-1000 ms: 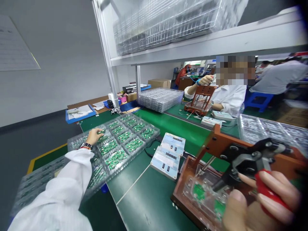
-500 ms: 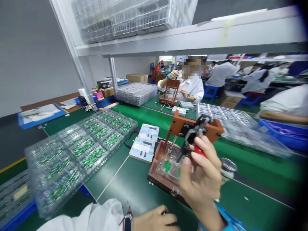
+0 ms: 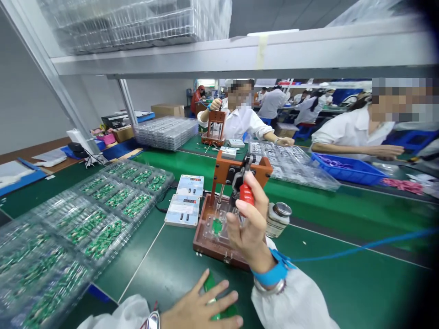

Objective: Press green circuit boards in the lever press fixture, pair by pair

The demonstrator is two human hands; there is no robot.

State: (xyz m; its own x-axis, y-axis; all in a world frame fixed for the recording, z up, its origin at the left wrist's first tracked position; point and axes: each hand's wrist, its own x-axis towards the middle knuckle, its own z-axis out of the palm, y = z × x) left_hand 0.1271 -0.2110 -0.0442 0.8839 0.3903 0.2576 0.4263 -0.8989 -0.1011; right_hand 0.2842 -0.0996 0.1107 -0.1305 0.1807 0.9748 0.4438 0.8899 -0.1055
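My right hand has its fingers bent round the red handle of a toggle clamp. That clamp is mounted on an orange-brown press fixture with a dark wooden base. A small round green circuit board lies in the fixture's clear plate, left of the handle. My left hand is flat over the table with its fingers spread. Beneath those fingers shows a shiny green piece, partly covered, whose kind I cannot make out. Beside the fixture sit two white meter boxes with small red displays.
Clear plastic trays of green circuit boards fill the left side. A lidded jar stands right of the fixture. A blue cord runs from my right wristband. Across the table, co-workers sit near a blue bin. A shelf spans overhead.
The view has swung to the right. My left hand's fingers have spread, and a green piece shows under them. My right hand stays at the red handle. Red digits show on the meter boxes.
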